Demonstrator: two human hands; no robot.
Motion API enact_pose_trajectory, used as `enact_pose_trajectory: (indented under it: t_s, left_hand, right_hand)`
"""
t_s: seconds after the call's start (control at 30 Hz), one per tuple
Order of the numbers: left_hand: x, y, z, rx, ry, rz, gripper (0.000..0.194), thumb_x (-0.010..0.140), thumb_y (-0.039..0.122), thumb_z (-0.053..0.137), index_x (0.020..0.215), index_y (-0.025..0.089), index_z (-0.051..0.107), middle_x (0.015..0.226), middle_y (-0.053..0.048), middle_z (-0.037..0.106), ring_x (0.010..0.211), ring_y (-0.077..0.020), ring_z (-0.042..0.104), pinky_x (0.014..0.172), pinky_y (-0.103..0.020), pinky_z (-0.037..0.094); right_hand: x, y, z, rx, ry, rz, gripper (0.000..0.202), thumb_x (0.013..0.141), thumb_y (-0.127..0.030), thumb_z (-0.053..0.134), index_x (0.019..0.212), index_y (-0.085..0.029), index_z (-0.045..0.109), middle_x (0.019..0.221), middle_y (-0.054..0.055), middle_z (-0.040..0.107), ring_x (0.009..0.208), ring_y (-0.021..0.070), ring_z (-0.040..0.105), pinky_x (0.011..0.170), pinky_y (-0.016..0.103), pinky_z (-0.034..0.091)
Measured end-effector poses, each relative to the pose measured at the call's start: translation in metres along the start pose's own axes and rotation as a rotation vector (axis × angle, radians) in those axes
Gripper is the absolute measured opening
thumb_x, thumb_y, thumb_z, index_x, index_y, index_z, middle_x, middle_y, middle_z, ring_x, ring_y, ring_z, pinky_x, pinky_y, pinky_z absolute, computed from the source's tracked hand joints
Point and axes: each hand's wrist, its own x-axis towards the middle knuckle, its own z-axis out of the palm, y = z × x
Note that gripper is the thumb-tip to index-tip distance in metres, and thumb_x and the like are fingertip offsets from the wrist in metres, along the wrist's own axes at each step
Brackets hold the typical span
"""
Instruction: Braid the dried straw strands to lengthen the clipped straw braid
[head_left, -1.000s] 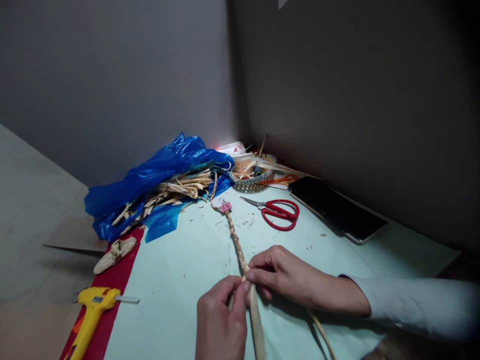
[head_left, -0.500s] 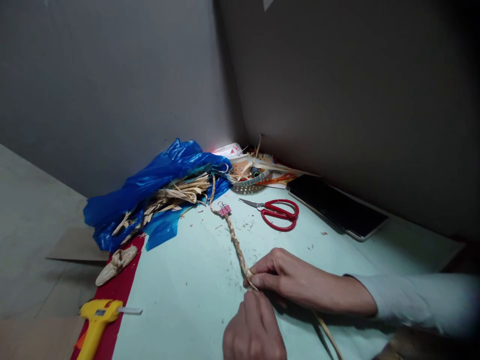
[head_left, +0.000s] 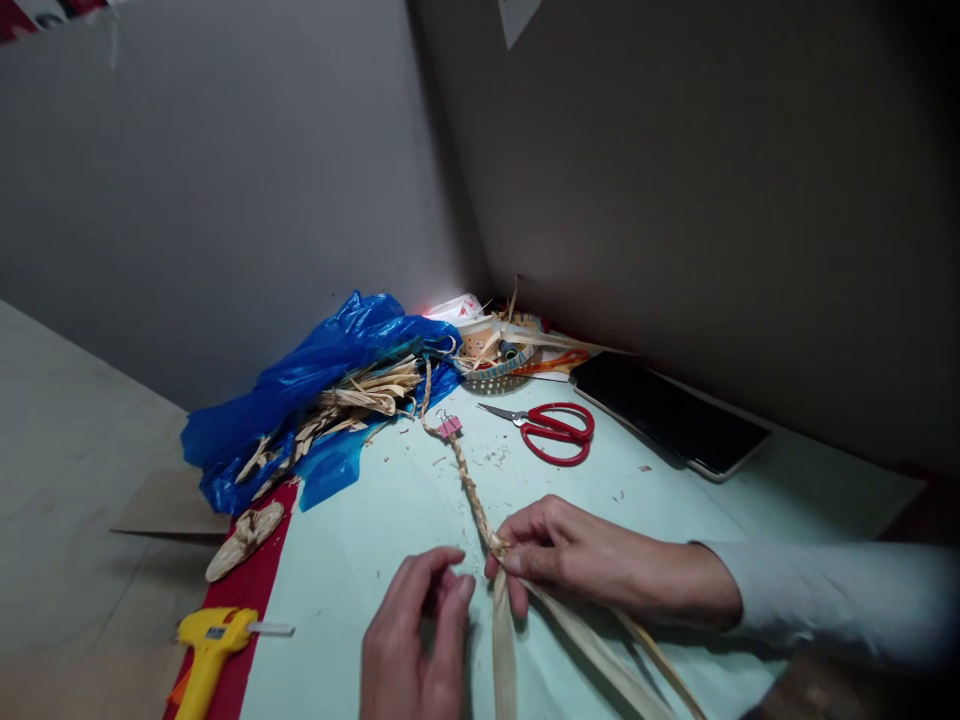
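One braid (head_left: 471, 492) on the table (head_left: 337, 610), long axis pointing away from the hands and slightly leftward, towards the pink clip (head_left: 449, 428). Near end pinched in the right hand (head_left: 585, 560), the nearer one. Left hand (head_left: 409, 640) apart, to the left, fingers parted, holding nothing. Loose strips (head_left: 505, 650) spreading from the pinch towards the body. Farther out, scissors (head_left: 520, 418) right of the clip; glue gun (head_left: 208, 650) well left.

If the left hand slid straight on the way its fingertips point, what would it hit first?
Probably the braid, close to where the right hand pinches it. How high the left hand sits is unclear, so it might pass over.
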Motion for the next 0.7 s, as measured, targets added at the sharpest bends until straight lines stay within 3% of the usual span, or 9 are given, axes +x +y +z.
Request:
enact_pose_trajectory:
  t_s: [0.07, 0.1, 0.13, 0.2, 0.27, 0.33, 0.5, 0.7]
  left_hand:
    - [0.014, -0.001, 0.002, -0.303, -0.234, -0.145, 0.029, 0.079, 0.040, 0.068, 0.101, 0.021, 0.067, 0.078, -0.002, 0.067, 0.074, -0.0167, 0.064, 0.070, -0.025, 0.048]
    - [0.019, -0.004, 0.006, -0.434, -0.373, -0.205, 0.032, 0.080, 0.042, 0.067, 0.103, 0.019, 0.064, 0.068, 0.000, 0.063, 0.062, -0.0137, 0.061, 0.061, -0.023, 0.047]
    - [0.023, -0.008, 0.011, -0.514, -0.477, -0.284, 0.032, 0.081, 0.042, 0.066, 0.101, 0.017, 0.061, 0.063, 0.003, 0.058, 0.047, -0.0090, 0.053, 0.047, -0.020, 0.040]
    - [0.026, -0.017, 0.020, -0.564, -0.562, -0.363, 0.030, 0.082, 0.041, 0.065, 0.095, 0.015, 0.057, 0.059, 0.006, 0.053, 0.034, -0.0014, 0.031, 0.034, -0.016, 0.021]
    - [0.025, -0.023, 0.023, -0.535, -0.554, -0.366, 0.033, 0.084, 0.043, 0.064, 0.096, 0.014, 0.055, 0.059, 0.005, 0.056, 0.032, 0.0008, 0.022, 0.032, -0.016, 0.012]
    - [0.023, -0.025, 0.021, -0.507, -0.534, -0.352, 0.038, 0.084, 0.046, 0.062, 0.101, 0.013, 0.053, 0.058, 0.003, 0.059, 0.031, 0.0007, 0.023, 0.032, -0.016, 0.012]
    - [0.018, -0.020, 0.018, -0.493, -0.481, -0.380, 0.035, 0.081, 0.045, 0.065, 0.095, 0.015, 0.052, 0.054, 0.002, 0.062, 0.028, 0.0004, 0.023, 0.032, -0.017, 0.009]
    - [0.014, -0.014, 0.021, -0.360, -0.383, -0.410, 0.034, 0.078, 0.045, 0.066, 0.065, 0.019, 0.049, 0.039, 0.010, 0.040, 0.031, -0.0021, 0.019, 0.036, -0.020, 0.008]
  right_hand:
    - [0.000, 0.003, 0.001, 0.101, -0.033, -0.022, 0.029, 0.088, -0.039, 0.055, 0.078, -0.012, 0.060, 0.068, 0.002, 0.061, 0.060, 0.0108, 0.046, 0.064, 0.023, 0.038]
    - [0.000, 0.004, 0.000, 0.132, -0.051, -0.025, 0.030, 0.088, -0.040, 0.055, 0.079, -0.012, 0.059, 0.067, 0.001, 0.059, 0.059, 0.0107, 0.046, 0.063, 0.023, 0.037]
    - [0.000, 0.005, 0.000, 0.138, -0.068, -0.022, 0.030, 0.088, -0.040, 0.055, 0.079, -0.012, 0.059, 0.066, 0.000, 0.057, 0.057, 0.0100, 0.044, 0.060, 0.022, 0.036]
    - [0.000, 0.005, -0.002, 0.078, -0.104, -0.007, 0.031, 0.090, -0.039, 0.053, 0.078, -0.011, 0.058, 0.064, -0.001, 0.053, 0.054, 0.0084, 0.037, 0.054, 0.021, 0.030]
    - [0.000, 0.003, -0.004, -0.015, -0.164, 0.002, 0.031, 0.093, -0.036, 0.048, 0.076, -0.011, 0.058, 0.066, 0.000, 0.054, 0.054, 0.0081, 0.036, 0.052, 0.021, 0.028]
    - [-0.001, 0.001, -0.006, -0.102, -0.182, 0.008, 0.029, 0.095, -0.031, 0.043, 0.079, -0.012, 0.058, 0.071, 0.002, 0.058, 0.056, 0.0092, 0.042, 0.055, 0.022, 0.032]
    - [-0.010, -0.006, -0.006, -0.515, 0.009, 0.045, 0.016, 0.093, -0.029, 0.046, 0.090, -0.016, 0.055, 0.076, 0.003, 0.063, 0.067, 0.0138, 0.053, 0.062, 0.024, 0.040]
    - [-0.019, -0.023, -0.002, -0.892, 0.063, 0.051, 0.026, 0.097, -0.032, 0.038, 0.084, -0.017, 0.055, 0.076, 0.005, 0.059, 0.073, 0.0177, 0.056, 0.060, 0.025, 0.036]
